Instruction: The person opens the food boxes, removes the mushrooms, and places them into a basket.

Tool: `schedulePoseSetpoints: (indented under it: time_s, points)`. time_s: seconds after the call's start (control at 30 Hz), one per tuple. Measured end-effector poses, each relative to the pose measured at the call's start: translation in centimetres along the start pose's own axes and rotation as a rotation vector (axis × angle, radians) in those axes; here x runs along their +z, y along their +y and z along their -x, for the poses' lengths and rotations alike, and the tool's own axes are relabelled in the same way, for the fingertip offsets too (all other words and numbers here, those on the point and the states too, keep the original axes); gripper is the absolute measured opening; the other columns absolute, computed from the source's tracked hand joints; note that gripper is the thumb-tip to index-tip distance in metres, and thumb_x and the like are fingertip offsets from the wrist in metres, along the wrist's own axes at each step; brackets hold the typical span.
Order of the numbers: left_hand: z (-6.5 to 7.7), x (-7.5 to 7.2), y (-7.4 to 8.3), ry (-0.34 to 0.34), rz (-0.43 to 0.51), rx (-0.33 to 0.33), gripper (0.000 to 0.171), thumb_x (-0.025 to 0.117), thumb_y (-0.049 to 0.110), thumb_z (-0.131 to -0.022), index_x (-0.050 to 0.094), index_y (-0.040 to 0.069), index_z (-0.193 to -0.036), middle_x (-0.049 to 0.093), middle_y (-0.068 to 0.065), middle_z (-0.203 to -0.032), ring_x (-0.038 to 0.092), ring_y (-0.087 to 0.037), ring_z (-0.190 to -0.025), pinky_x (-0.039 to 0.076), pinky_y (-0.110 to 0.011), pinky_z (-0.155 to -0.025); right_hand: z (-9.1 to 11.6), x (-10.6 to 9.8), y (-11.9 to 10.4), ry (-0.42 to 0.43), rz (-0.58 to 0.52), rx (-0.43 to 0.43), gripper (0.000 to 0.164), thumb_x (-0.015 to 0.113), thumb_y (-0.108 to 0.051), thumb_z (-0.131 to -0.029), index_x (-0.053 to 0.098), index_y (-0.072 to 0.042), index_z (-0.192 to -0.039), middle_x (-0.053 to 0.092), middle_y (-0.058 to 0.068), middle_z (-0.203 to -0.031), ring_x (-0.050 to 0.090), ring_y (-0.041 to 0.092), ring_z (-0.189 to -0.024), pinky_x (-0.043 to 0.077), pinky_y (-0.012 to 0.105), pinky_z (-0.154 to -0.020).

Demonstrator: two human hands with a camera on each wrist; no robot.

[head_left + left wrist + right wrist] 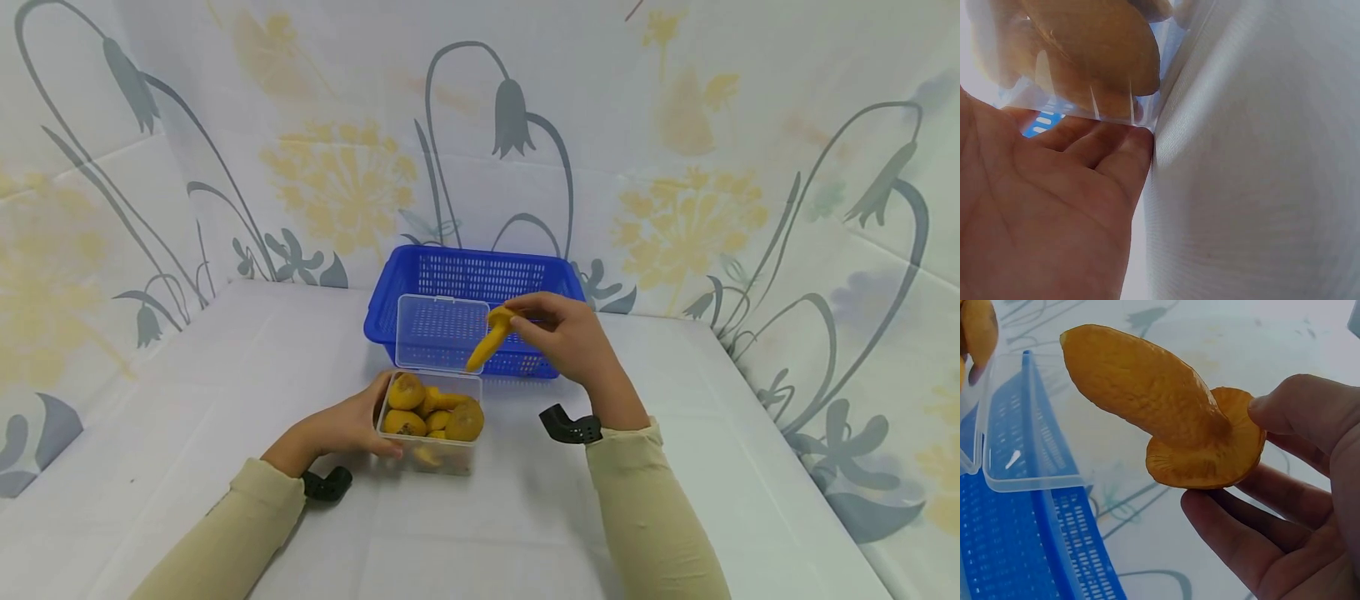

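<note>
A yellow-orange mushroom (pixel 1147 394) with a thick stem hangs from my right hand (pixel 558 337), which pinches its cap between thumb and fingers. In the head view that mushroom is stem-down over the raised lid, in front of the basket. My left hand (pixel 348 429) grips the left side of a clear plastic box (pixel 450 458), thumb at the front and fingers behind. Several yellow mushrooms (pixel 465 419) fill the box. Its hinged clear lid (pixel 431 329) stands open toward the back. In the left wrist view, the fingers (pixel 1110 147) touch the box wall.
A blue perforated basket (pixel 382 308) stands behind the box, close to the back cloth. White cloth (pixel 300 350) covers the table. Flower-printed cloth (pixel 487 192) rises at the back and sides. Each wrist carries a black mount (pixel 570 425).
</note>
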State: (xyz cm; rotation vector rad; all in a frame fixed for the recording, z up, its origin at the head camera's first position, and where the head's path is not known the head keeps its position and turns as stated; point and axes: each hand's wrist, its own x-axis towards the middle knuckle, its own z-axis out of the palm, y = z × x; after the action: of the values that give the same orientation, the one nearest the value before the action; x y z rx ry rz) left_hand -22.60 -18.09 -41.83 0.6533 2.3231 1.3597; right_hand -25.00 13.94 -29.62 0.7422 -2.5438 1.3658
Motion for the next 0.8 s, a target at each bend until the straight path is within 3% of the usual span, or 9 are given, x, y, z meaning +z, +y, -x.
schedulePoseSetpoints:
  time_s: [0.17, 0.4, 0.8]
  points:
    - [0.1, 0.1, -0.1, 0.011, -0.005, 0.012, 0.113, 0.087, 0.03, -0.066, 0.011, 0.02, -0.149, 0.03, -0.007, -0.152, 0.033, -0.028, -0.139, 0.019, -0.057, -0.119, 0.0, -0.3, 0.4, 0.01, -0.007, 0.028, 0.024, 0.065, -0.027, -0.093, 0.069, -0.015, -0.114, 0.07, 0.004, -0.112, 0.07, 0.018, -0.099, 0.058, 0.033, -0.087]
    - [-0.1, 0.1, -0.1, 0.02, -0.025, 0.025, 0.112, 0.087, 0.032, -0.067, 0.011, 0.02, -0.149, 0.029, -0.007, -0.153, 0.031, -0.03, -0.141, 0.018, -0.057, -0.119, -0.4, -0.6, 1.8, 0.048, -0.003, 0.095, 0.029, 0.063, -0.034, -0.094, 0.067, -0.019, -0.118, 0.069, 0.004, -0.113, 0.069, 0.02, -0.097, 0.06, 0.034, -0.078]
    - [-0.1, 0.1, -0.1, 0.01, -0.013, 0.026, 0.111, 0.086, 0.031, -0.067, 0.011, 0.018, -0.148, 0.029, -0.008, -0.152, 0.031, -0.029, -0.14, 0.018, -0.057, -0.119, -0.8, -0.5, 3.9, 0.13, -0.026, 0.147, 0.033, 0.061, -0.038, -0.095, 0.065, -0.019, -0.122, 0.067, 0.006, -0.118, 0.068, 0.022, -0.104, 0.058, 0.04, -0.085]
